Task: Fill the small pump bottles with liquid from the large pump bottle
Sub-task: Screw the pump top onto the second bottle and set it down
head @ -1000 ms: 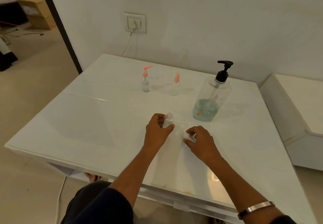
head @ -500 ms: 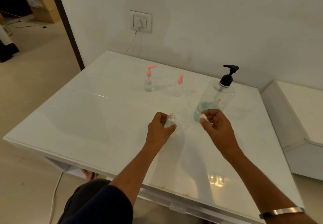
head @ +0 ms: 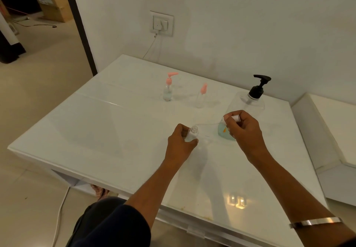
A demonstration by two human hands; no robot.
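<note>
Since a second ago, our right hand (head: 243, 131) has risen off the tabletop (head: 100, 131) with a small white pump cap (head: 235, 117) pinched in its curled fingers, and now hangs in front of the large pump bottle (head: 245, 112) near the right edge. Our left hand (head: 180, 142) has kept its grip round the open small bottle (head: 192, 134), upright at mid-table. We judge this bottle is filled and the cap is about to go back on.

Two pink-capped small bottles (head: 168, 89) stand toward the far edge. The cap's dip tube is faint. The open bottle's fill level cannot be read. Our right hand covers part of the large bottle's blue liquid.
</note>
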